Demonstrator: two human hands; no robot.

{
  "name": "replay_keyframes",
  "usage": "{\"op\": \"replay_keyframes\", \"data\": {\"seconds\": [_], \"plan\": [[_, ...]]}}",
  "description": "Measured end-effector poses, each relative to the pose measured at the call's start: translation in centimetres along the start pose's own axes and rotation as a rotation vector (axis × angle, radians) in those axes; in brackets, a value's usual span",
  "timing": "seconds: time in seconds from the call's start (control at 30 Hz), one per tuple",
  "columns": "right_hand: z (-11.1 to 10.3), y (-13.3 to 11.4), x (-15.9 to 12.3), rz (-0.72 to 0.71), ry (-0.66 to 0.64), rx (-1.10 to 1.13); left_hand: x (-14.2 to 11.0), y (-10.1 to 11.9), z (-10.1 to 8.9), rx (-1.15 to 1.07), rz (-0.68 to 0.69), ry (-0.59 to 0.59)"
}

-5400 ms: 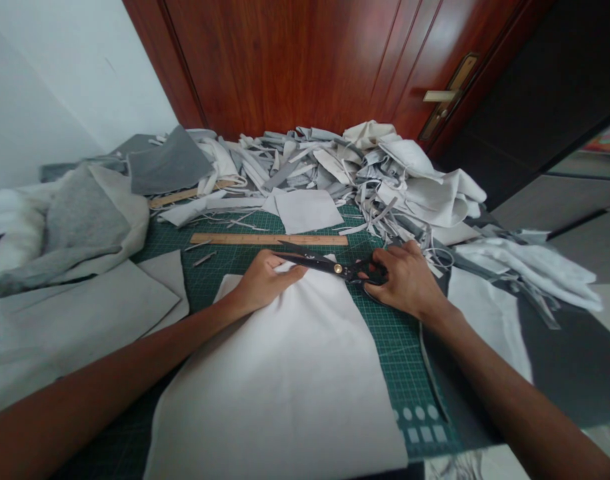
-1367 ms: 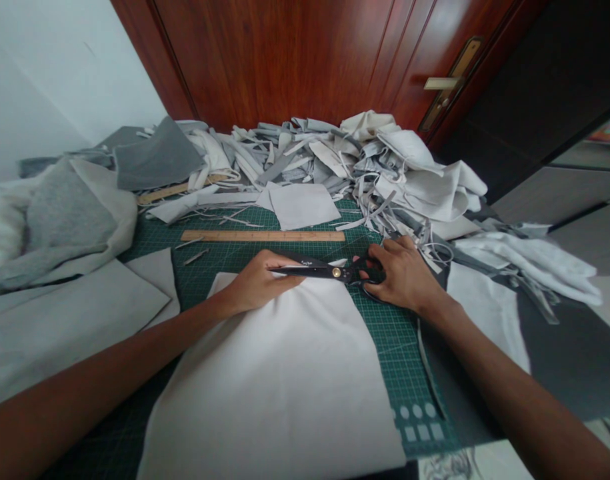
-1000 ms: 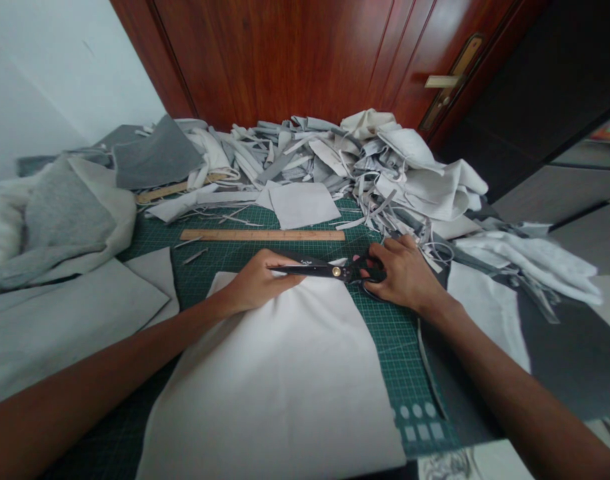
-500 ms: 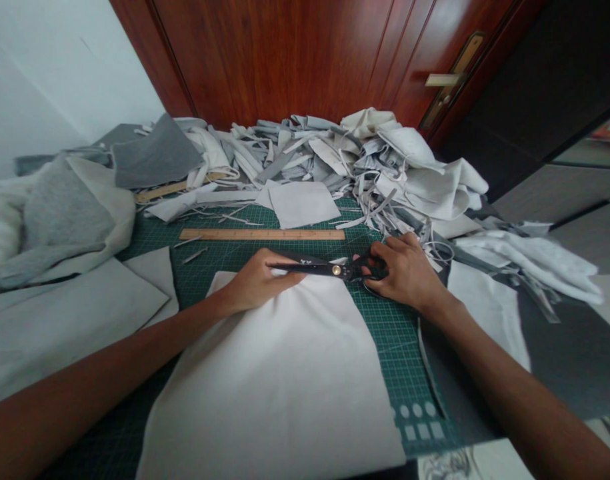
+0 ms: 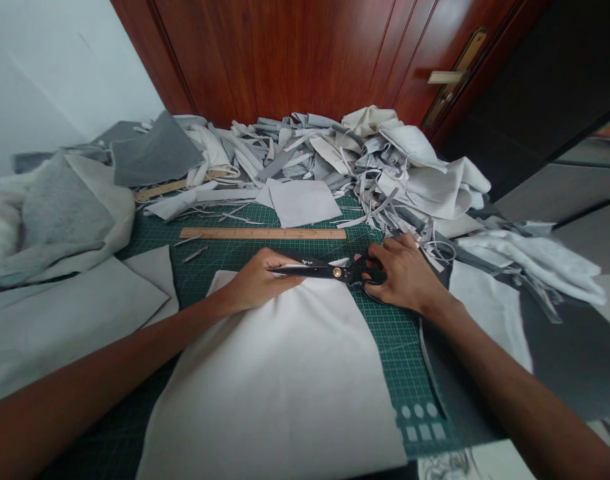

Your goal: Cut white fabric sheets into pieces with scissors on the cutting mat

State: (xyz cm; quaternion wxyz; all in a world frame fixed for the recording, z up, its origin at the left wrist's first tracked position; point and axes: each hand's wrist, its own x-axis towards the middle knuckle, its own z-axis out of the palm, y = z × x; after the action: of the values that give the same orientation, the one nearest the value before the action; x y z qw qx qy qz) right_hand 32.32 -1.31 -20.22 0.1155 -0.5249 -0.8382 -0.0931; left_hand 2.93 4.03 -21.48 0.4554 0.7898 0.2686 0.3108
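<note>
A large white cloth sheet lies flat on a green cutting mat. My left hand presses down on its top edge, with the fingertips beside the blades. In my right hand, the fingers are closed around the handles of black tailor's shears. The nearly closed blades point left along the top edge of the cloth. Their lower side is partly hidden against the cloth.
A wooden ruler lies on the mat, just beyond the shears. Past it are a square of white cloth and a heap of pale and grey fabric scraps against a red-brown wooden door. Grey fabric sheets lie to the left.
The shears' blades, wide apart in the oldest frame, have closed and now lie almost level along the cloth's edge. Both hands have barely moved over the last second.
</note>
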Motion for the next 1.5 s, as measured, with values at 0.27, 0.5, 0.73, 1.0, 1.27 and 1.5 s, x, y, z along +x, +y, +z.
{"op": "replay_keyframes", "data": {"seconds": [0.27, 0.5, 0.73, 1.0, 1.27, 1.5], "plan": [[-0.1, -0.3, 0.0, 0.014, 0.021, -0.008, 0.1, 0.3, 0.1, -0.009, -0.002, 0.0], [-0.2, -0.3, 0.0, 0.009, 0.027, -0.029, 0.0, 0.6, 0.1, -0.027, -0.007, -0.01], [-0.2, -0.2, -0.1, 0.007, 0.037, -0.036, -0.1, 0.7, 0.1, -0.004, -0.013, 0.001], [-0.2, 0.0, 0.0, 0.017, 0.03, -0.03, 0.0, -0.1, 0.1, 0.023, 0.017, 0.016], [-0.1, 0.1, 0.0, 0.012, 0.049, -0.031, 0.0, -0.4, 0.1, 0.056, 0.033, 0.036], [-0.1, 0.1, -0.1, 0.015, 0.065, -0.029, -0.1, -0.7, 0.0, 0.108, 0.033, 0.053]]}}
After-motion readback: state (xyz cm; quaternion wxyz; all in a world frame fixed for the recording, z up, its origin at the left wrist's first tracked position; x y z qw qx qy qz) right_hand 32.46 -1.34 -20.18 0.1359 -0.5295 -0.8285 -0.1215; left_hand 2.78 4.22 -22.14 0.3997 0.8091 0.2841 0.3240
